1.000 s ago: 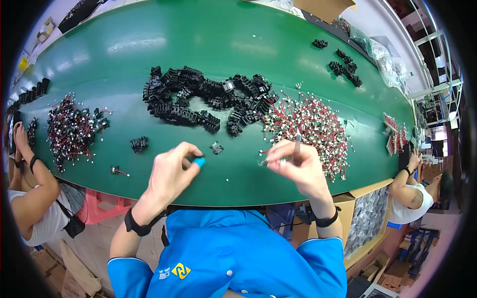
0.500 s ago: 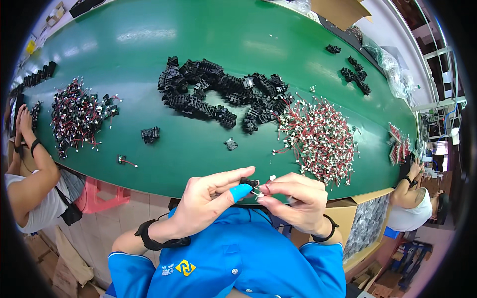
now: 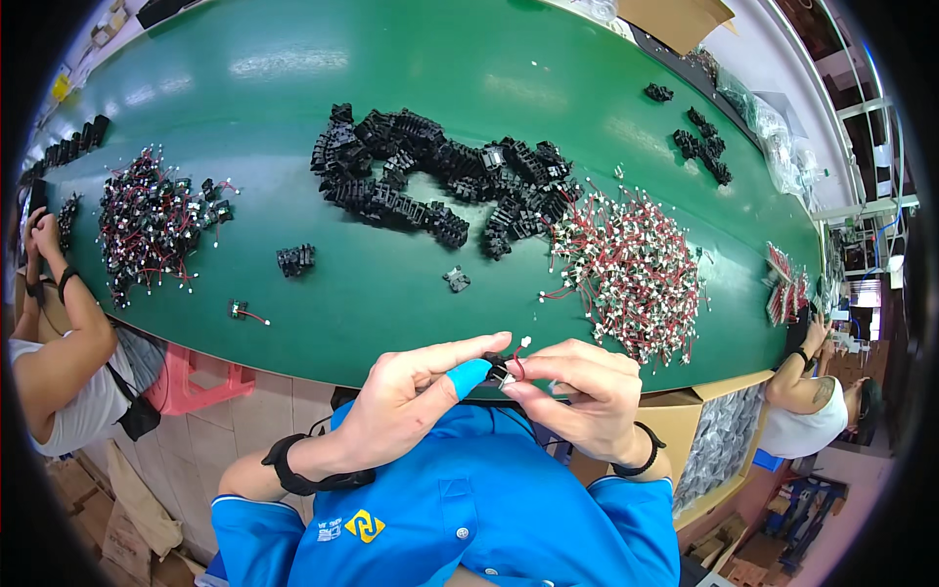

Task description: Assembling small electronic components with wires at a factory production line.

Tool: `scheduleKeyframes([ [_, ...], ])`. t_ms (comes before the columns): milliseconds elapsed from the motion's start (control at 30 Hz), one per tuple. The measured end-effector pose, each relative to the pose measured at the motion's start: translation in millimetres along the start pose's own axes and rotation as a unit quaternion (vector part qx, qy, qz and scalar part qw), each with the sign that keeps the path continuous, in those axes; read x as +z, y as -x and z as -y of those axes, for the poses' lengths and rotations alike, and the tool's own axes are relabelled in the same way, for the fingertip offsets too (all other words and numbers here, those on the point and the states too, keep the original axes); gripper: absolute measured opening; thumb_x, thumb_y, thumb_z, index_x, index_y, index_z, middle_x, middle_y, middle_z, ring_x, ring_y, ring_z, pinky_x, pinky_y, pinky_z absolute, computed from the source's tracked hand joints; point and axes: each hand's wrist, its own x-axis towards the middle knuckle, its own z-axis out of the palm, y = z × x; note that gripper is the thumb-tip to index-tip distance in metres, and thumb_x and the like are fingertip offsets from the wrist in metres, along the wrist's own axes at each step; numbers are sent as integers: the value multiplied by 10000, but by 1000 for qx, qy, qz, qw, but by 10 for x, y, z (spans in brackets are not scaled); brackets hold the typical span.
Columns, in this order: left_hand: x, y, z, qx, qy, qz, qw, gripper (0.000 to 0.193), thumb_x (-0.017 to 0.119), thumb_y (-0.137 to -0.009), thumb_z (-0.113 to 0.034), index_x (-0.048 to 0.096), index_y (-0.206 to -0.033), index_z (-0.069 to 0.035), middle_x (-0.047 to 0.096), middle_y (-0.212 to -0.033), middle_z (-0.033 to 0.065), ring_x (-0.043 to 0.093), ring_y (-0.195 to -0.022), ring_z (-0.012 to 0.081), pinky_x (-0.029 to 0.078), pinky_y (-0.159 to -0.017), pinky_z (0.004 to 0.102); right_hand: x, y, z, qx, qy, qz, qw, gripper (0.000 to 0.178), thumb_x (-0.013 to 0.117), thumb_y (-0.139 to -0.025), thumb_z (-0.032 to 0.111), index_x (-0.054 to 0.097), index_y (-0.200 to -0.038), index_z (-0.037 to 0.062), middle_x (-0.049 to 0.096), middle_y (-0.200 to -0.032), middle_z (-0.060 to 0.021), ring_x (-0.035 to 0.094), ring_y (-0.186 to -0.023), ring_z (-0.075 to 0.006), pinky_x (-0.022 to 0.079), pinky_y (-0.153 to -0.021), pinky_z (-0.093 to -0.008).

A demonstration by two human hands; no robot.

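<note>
A green table point(image 3: 293, 59) carries a heap of black plastic housings point(image 3: 430, 181), a pile of red-wired connectors point(image 3: 631, 269) (white-tipped), and another wired pile point(image 3: 147, 230) at left.

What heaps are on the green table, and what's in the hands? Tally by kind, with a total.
Heap of black housings: 1
Heap of red-wired connectors: 1
Heap of wired black parts: 1
Wired part held by left hand and right hand: 1
Total: 4

Factory assembly line: parts-strewn green table point(image 3: 293, 59)
</note>
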Motion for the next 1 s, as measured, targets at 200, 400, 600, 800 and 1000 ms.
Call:
scheduleKeyframes([
  [200, 1, 31, -46, -4, -6, 4, 1000, 420, 371, -844, 67, 472, -1251, 75, 519, -1267, 172, 502, -1169, 209, 374, -1012, 301, 7, 7, -16, -16, 4, -6, 1000, 205, 764, -657, -16, 682, -845, -7, 679, -796, -102, 641, -657, -138, 460, -468, -220],
  [400, -37, 51, 14, -23, 39, 33, 998, 451, 438, -870, 67, 408, -1319, 34, 489, -1303, 137, 504, -1156, 175, 401, -978, 282, -22, 10, -37, -46, 8, 9, 999, 282, 730, -666, -16, 670, -941, -6, 675, -849, -97, 666, -664, -152, 527, -541, -220],
  [600, 9, 32, -11, -51, 87, 33, 994, 478, 422, -835, 105, 403, -1310, 63, 540, -1231, 152, 556, -1084, 168, 444, -914, 248, 20, 12, -51, -134, 92, -49, 985, 201, 782, -659, 52, 649, -807, 30, 649, -724, -65, 628, -563, -149, 475, -444, -236],
  [800, 58, 17, 21, -59, 89, 9, 994, 473, 446, -832, 80, 417, -1304, 57, 480, -1310, 154, 489, -1174, 185, 393, -981, 274, 96, 31, -71, -154, 112, -112, 975, 245, 809, -640, 67, 576, -713, 45, 609, -631, -52, 608, -516, -151, 450, -419, -236],
  [1000, 64, 16, 2, -41, 78, 10, 996, 467, 453, -837, 75, 410, -1302, 67, 474, -1314, 160, 484, -1178, 186, 399, -977, 270, 165, 29, -116, -133, 89, -137, 978, 245, 796, -645, 24, 561, -709, 40, 609, -626, -58, 610, -522, -147, 449, -425, -236],
])
